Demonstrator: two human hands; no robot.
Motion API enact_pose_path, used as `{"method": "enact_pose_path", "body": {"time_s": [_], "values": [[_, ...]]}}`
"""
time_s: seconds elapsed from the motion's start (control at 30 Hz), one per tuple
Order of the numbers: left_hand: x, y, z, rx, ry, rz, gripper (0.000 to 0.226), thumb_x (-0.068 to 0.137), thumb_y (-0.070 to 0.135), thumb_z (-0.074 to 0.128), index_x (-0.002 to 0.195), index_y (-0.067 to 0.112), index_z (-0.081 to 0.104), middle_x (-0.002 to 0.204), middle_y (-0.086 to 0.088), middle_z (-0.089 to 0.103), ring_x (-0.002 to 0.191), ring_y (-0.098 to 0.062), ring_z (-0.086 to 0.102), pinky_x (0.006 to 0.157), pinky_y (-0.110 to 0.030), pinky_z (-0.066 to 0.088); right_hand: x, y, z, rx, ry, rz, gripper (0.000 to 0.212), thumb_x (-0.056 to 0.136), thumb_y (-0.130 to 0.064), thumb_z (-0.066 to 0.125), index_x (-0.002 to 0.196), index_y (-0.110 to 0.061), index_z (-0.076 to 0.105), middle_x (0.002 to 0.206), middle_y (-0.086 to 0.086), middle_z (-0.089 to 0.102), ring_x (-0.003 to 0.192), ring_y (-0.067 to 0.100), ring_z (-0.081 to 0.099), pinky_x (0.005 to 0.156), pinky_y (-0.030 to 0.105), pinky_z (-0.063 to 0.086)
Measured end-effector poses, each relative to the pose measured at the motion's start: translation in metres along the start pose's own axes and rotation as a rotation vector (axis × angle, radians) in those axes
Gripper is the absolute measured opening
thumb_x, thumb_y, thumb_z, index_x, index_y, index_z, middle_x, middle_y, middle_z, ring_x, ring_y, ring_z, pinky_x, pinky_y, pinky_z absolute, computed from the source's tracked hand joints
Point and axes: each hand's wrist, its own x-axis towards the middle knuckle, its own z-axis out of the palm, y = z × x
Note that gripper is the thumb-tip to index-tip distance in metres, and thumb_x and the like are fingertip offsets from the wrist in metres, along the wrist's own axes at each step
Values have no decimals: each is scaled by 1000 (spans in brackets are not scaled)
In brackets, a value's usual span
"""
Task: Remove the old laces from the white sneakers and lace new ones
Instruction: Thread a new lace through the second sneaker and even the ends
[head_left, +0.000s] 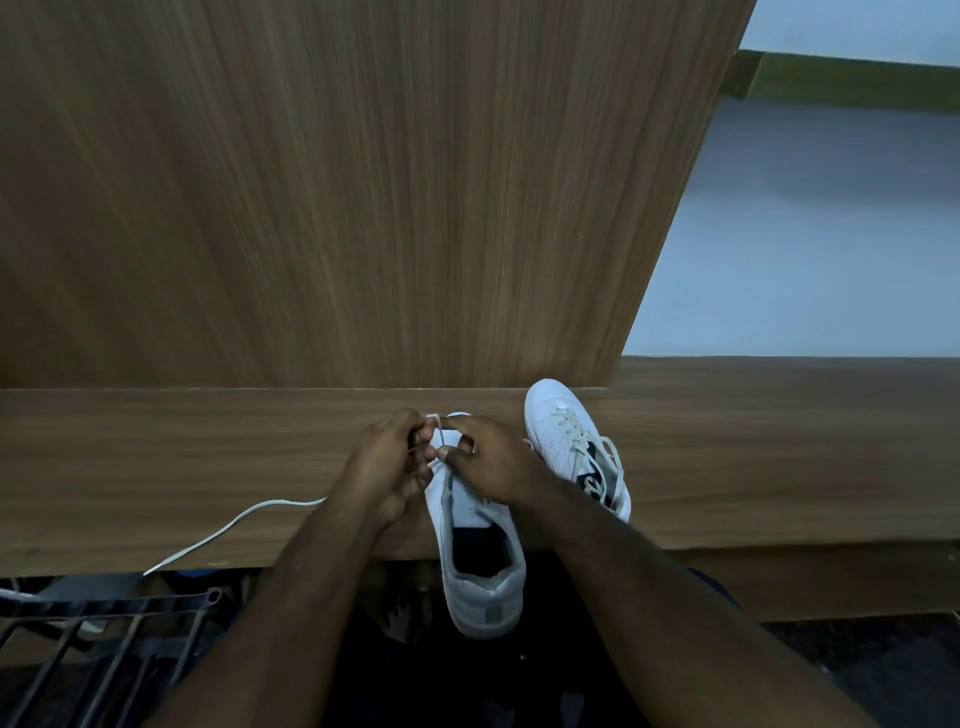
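A white sneaker (480, 566) lies on the wooden ledge (156, 457) with its heel hanging over the near edge and its toe under my hands. My left hand (387, 462) and my right hand (488, 462) meet over its front eyelets, and both pinch a thin white lace (439, 431) between fingertips. One long end of a white lace (234, 522) trails left across the ledge to its edge. A second white sneaker (571, 441), laced with cream laces, lies to the right.
A tall wooden panel (337, 182) rises right behind the ledge. A dark metal rack (104, 639) stands below at the lower left. A pale floor (805, 234) shows at the upper right.
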Motion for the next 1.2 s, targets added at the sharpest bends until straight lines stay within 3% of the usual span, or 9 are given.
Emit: {"method": "enact_pose_path", "body": {"time_s": [0.13,0.3,0.37,0.47,0.57,0.7,0.93,1.07,1.2], "values": [[-10,-2,-6,78,-81,107,24,96,20,50,89,12,71,67,5,57,52,-8,47,44,-21,33,6,-13,-7,-9,50,31,24,95,-15,59,72,-6,61,69,4,62,65,18,55,67,37,45],[-10,-35,-27,473,-77,68,10,96,24,59,100,18,66,77,-5,60,57,-13,50,48,-22,40,10,-47,-37,166,99,-24,24,98,-25,58,84,-9,69,79,11,69,73,26,65,76,46,53],[-6,-49,-28,547,-146,41,31,86,40,73,112,25,64,89,-1,66,65,-11,58,54,-24,47,12,-66,-48,208,138,-76,24,98,-24,59,82,-8,68,79,16,67,68,26,61,73,48,53],[1,-58,-22,812,-176,219,57,71,54,79,119,27,66,104,7,71,86,-1,68,71,-15,49,12,-97,-66,263,179,-148,22,98,-24,61,82,-11,69,76,15,68,67,29,61,74,51,54],[7,-61,-15,797,-169,311,31,82,30,79,110,20,72,92,10,75,81,6,68,68,-9,45,11,-127,-88,310,208,-242,22,98,-22,60,86,-7,70,78,16,68,66,30,60,72,54,55],[12,-59,-9,857,-105,308,22,85,24,74,106,18,73,86,11,73,83,-8,69,63,-9,42,8,-171,-115,359,269,-417,22,96,-23,60,87,-6,70,76,13,67,73,37,64,69,56,54],[12,-55,5,973,-40,354,6,89,14,65,91,18,69,71,16,58,67,-4,56,52,-3,35,-10,-233,-153,541,269,-721,12,98,-1,55,94,2,66,78,20,64,70,22,62,65,36,56],[6,-50,10,821,7,382,9,93,31,65,100,35,61,83,13,67,80,-7,62,64,-13,40,-11,-235,-160,605,267,-717,14,98,1,54,104,5,66,89,28,67,75,25,65,70,39,59],[7,-38,12,750,77,372,21,96,37,58,82,24,68,73,4,69,72,-10,63,60,-22,43,-8,-217,-155,709,252,-604,12,98,2,55,103,3,65,86,20,65,75,23,63,69,34,56]]}}
